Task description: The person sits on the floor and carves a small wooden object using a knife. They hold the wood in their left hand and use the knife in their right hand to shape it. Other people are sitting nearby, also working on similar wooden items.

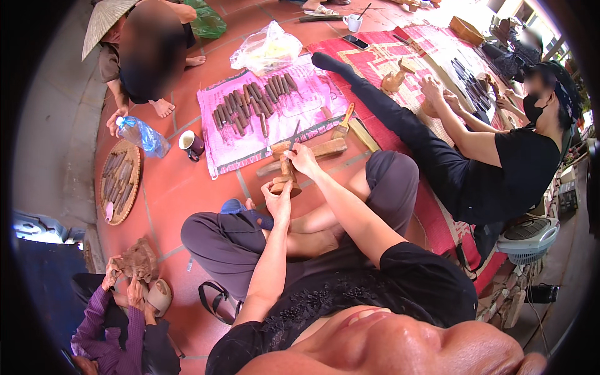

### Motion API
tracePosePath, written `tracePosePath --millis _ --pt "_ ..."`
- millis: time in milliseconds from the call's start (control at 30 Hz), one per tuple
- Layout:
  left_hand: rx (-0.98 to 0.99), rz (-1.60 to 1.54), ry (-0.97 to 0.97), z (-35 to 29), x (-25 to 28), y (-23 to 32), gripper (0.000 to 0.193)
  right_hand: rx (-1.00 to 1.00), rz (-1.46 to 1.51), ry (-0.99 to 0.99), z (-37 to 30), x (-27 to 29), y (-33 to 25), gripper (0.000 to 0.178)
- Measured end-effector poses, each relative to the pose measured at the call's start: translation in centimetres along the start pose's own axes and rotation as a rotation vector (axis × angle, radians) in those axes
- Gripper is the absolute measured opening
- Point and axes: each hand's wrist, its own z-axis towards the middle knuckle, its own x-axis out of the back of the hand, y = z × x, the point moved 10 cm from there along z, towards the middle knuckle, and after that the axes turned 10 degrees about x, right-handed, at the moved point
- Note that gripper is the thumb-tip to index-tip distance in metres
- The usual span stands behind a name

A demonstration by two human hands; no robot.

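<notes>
Fingers of the left hand [279,197] grip a carved brown wooden piece [287,169]; those of the right hand [304,159] pinch a slim dark tool [295,131] at its upper part.

The carved piece is held before the near edge of the flat pink cloth [231,154]. On the cloth lie brown wooden-handled tools [244,104]; a thick wooden block [330,148] lies by its near edge, partly behind the hands. Beside its right edge lies a flat yellow-handled brush [343,125]; to its left stands a dark mug [197,146].
</notes>
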Motion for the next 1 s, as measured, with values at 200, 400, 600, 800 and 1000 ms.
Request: tracePosePath --millis 200,400,600,800,1000 --pt "-0.014 0.042 0.011 0.1 -0.3 0.0 0.058 0.124 0.006 -0.17 -0.1 -1.7 0.8 0.031" --pt "0.007 0.043 -0.021 -0.8 -0.8 1.1 0.058 -0.012 0.097 0.037 0.7 -0.1 2.6 0.03" --pt "0.014 0.038 0.016 0.2 0.6 -0.1 0.057 0.102 -0.001 -0.202 -0.7 -2.3 -0.8 0.03" --pt "-0.012 0.036 -0.031 -0.8 -1.1 1.2 0.058 -0.058 0.25 0.007 0.3 -0.3 2.8 0.03" --pt "0.019 0.034 0.011 0.1 0.0 -0.2 0.061 0.104 0.023 -0.154 -0.5 -1.5 -0.7 0.028"
